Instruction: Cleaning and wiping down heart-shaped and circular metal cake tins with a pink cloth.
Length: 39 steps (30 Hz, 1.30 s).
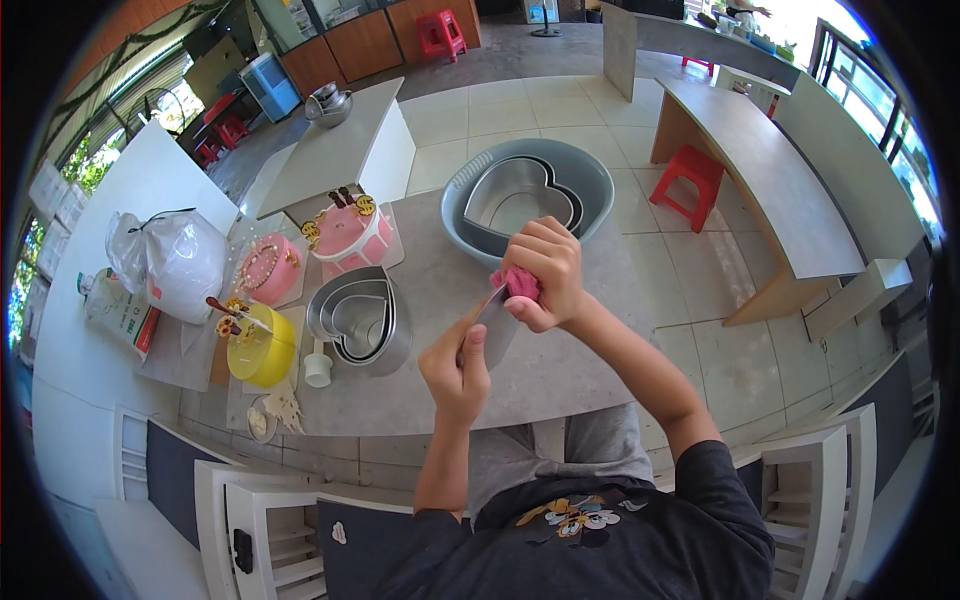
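Over the table, my left hand (456, 370) is closed on the edge of a grey metal cake tin (496, 335), which is tilted and partly hidden by my hands. My right hand (548, 268) is closed around a bunched pink cloth (521, 283) at the tin's upper edge. Just beyond the hands stands a grey-blue plastic basin (600, 190) with heart-shaped metal tins (512, 192) in it. More heart-shaped tins (392, 335), nested in one another, rest on the table left of my hands.
On the left are a yellow cake (262, 355), a small pink cake (268, 270) and a larger pink-and-white cake (352, 240). A white cup (317, 370) sits beside the nested tins. White bags (180, 260) lie farther left. A red stool (690, 180) stands right of the grey table (590, 350).
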Each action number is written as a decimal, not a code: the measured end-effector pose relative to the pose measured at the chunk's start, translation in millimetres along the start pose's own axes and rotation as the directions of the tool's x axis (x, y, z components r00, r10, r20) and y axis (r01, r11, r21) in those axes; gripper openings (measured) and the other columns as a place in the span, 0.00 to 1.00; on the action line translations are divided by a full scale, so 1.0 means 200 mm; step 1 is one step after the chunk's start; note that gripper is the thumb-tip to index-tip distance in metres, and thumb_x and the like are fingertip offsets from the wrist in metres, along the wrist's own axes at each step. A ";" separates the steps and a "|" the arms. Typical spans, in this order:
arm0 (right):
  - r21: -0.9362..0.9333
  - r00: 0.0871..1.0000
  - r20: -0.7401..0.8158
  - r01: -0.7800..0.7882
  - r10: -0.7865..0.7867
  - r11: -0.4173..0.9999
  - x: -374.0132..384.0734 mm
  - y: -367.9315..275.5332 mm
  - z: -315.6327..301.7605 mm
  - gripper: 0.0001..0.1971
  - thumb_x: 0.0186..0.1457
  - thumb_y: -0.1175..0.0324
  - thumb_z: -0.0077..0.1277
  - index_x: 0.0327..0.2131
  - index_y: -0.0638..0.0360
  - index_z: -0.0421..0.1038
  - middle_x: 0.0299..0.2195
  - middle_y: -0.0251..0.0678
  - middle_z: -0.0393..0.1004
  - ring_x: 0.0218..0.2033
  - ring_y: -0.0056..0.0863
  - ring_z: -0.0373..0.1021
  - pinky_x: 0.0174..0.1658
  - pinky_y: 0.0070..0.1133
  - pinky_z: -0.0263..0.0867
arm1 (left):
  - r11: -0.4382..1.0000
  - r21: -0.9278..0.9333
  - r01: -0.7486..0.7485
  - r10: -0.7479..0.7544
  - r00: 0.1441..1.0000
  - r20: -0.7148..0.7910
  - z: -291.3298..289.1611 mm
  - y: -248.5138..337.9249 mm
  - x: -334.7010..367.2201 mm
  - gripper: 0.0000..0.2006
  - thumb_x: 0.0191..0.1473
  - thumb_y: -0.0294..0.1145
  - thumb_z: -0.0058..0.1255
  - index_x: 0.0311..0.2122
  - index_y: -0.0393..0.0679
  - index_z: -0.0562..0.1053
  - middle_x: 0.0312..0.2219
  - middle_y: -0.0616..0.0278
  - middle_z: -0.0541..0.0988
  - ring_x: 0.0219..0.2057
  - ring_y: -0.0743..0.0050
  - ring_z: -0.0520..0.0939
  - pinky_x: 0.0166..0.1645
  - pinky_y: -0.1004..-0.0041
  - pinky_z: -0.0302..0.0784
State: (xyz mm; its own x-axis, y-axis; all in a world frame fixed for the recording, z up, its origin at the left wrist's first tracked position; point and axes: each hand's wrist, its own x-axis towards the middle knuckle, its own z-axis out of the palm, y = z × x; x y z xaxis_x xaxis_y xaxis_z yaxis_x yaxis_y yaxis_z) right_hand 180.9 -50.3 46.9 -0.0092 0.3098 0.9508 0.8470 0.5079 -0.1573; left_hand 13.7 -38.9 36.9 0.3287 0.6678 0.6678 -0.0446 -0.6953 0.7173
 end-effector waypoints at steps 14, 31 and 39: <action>0.836 0.309 0.016 -0.525 0.951 0.157 0.04 0.13 0.07 0.26 0.54 0.49 0.35 0.13 0.60 0.62 0.10 0.34 0.61 0.13 0.23 0.60 0.20 0.19 0.58 | 0.991 -0.021 -0.133 0.128 0.980 -0.151 0.04 -0.04 -0.05 0.19 0.56 0.39 0.38 0.34 0.29 0.73 0.20 0.60 0.75 0.20 0.82 0.71 0.24 0.83 0.62; 0.906 0.056 0.387 -0.205 0.920 -0.369 -0.06 -0.04 0.13 0.22 0.50 0.47 0.39 0.25 0.59 0.64 0.19 0.39 0.68 0.21 0.32 0.67 0.28 0.25 0.66 | 0.622 0.005 -0.783 0.745 0.590 -0.312 0.17 -0.17 -0.02 0.24 0.60 0.41 0.24 0.37 0.27 0.67 0.24 0.40 0.76 0.26 0.50 0.80 0.29 0.63 0.78; 0.831 0.058 0.556 -0.059 0.829 -0.554 -0.10 -0.10 0.18 0.20 0.52 0.55 0.26 0.32 0.61 0.64 0.24 0.48 0.69 0.25 0.44 0.68 0.32 0.34 0.66 | 0.666 0.007 -0.746 0.689 0.612 -0.389 0.18 -0.16 0.04 0.26 0.60 0.43 0.21 0.35 0.28 0.68 0.21 0.41 0.76 0.24 0.50 0.80 0.26 0.64 0.79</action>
State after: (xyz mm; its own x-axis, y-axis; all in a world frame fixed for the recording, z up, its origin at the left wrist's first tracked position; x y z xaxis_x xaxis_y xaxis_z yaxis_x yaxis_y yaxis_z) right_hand 146.1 -38.0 20.6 0.4057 0.8861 -0.2241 -0.9099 0.3683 -0.1910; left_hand 52.5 -20.8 12.0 -0.1971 0.0330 0.9798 -0.2678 -0.9632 -0.0215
